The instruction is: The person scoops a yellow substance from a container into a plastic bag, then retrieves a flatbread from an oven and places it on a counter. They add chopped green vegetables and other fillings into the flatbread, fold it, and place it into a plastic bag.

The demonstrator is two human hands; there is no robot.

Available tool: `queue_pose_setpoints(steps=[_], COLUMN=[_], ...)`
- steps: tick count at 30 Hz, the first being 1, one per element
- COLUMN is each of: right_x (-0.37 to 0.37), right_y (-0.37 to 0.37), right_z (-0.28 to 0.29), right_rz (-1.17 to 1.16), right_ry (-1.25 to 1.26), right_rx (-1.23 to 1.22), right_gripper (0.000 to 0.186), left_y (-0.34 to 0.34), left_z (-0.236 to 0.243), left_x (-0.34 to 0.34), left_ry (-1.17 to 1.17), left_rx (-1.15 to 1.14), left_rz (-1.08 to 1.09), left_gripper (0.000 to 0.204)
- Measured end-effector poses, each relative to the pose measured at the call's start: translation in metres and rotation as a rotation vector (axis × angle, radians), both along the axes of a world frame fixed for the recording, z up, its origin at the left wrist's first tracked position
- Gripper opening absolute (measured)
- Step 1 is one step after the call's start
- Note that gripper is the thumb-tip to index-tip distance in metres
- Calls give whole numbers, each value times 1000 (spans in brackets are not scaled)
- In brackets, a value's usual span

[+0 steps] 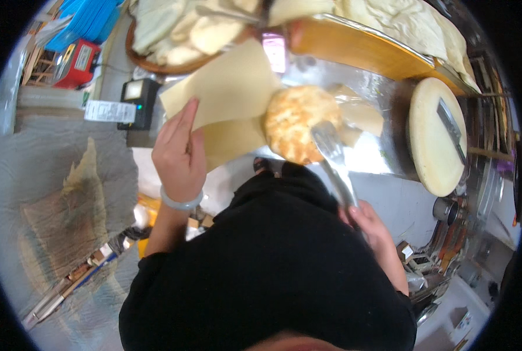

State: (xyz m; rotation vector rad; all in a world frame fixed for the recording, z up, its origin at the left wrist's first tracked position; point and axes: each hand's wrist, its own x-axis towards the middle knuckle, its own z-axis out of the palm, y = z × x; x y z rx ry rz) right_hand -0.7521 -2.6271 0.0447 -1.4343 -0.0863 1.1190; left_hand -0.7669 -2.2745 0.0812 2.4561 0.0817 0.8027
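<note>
My left hand (179, 158), with a pale bangle at its wrist, grips a brown paper bag (228, 88) by its left side, fingers closed on it. The bag's two sheets stand apart, its mouth facing right. At that mouth is a round, browned flatbread (296, 120), its left edge against the paper; whether any of it is inside I cannot tell. In my right hand (369, 225), the fingers wrap round metal tongs (338, 161) that reach up to the bread. Their near tip lies over the bread's lower right; the far jaw is hidden.
A round cutting board (430, 152) with a knife (450, 128) stands at the right. Behind, a basket (133, 50) holds pale flatbreads beside a cloth-covered wooden box (354, 47). A small black printer (147, 99) and a red device (76, 64) sit at the left. A phone (274, 51) lies behind the bag.
</note>
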Motion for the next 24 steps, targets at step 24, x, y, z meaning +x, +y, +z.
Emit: queue_pose_setpoints(steps=[24], right_x=[106], right_y=[-47], right_z=[-91], right_rz=[-283], right_ry=[358], right_rx=[-455], right_gripper=[43], left_y=[-145], left_z=[-161], left_x=[168], left_ry=[648], left_rx=[-198], left_rz=[-667], left_gripper=[45])
